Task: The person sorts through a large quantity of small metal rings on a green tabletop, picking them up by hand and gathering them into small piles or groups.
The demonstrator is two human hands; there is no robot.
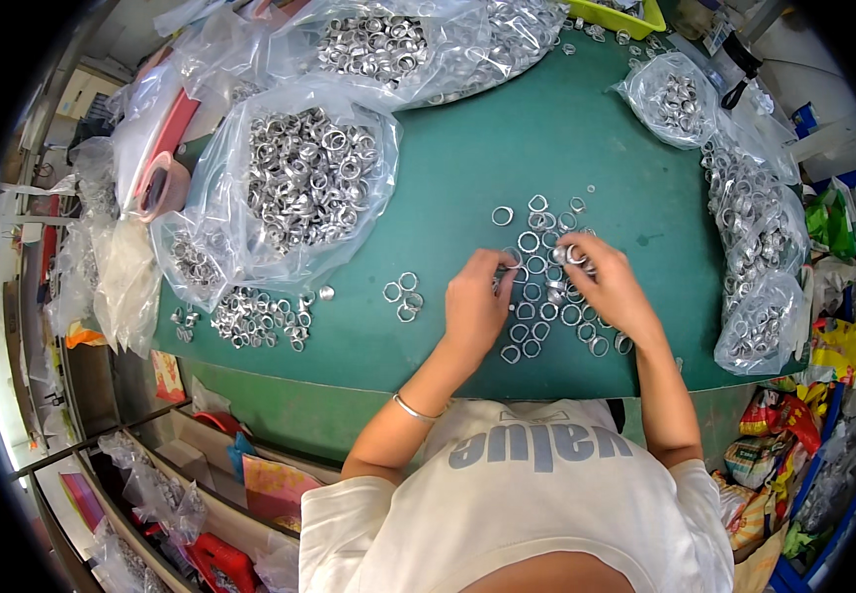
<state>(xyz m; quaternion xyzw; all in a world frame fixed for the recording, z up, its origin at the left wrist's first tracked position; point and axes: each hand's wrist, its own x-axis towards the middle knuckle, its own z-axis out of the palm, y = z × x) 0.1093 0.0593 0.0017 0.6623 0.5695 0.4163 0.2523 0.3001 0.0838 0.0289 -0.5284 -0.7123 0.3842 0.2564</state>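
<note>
Loose silver metal rings lie spread in a cluster on the green table in front of me. My right hand reaches over the cluster's right side, thumb and fingers pinching a silver ring. On the cluster's left edge is my left hand, its fingers curled in, with a ring at the fingertips. A bit of metal also shows inside that curl, partly hidden by the fingers. Further left, a small group of rings lies apart from the rest.
An open plastic bag full of rings stands at left, with a loose pile of rings before it. Another big bag lies at the back. Filled bags line the right edge. A yellow tray sits at the far right.
</note>
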